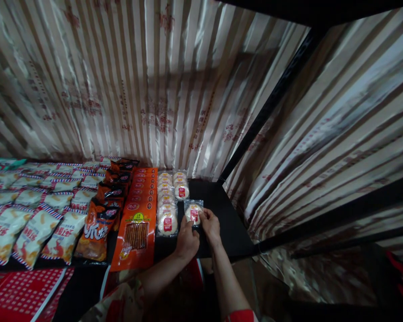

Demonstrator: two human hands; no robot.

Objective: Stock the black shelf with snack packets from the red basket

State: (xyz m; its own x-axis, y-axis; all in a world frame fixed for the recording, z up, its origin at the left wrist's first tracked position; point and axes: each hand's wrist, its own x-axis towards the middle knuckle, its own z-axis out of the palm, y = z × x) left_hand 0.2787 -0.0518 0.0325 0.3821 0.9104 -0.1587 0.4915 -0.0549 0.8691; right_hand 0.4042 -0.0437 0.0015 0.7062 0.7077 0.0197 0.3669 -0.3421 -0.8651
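Clear-wrapped rice-cracker packet [192, 206], lower centre: left hand [188, 241] and right hand [211, 227] pinch its sides, presumably to steady it, leaving the red label [194, 216] exposed.

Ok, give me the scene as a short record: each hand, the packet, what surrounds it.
left hand: holding packet at its lower edge
right hand: holding its right edge
packet: see-through, round and white inside, red label
behind it: short row of matching packets
left of it: longer matching row, then flat orange bags
surface: black shelf
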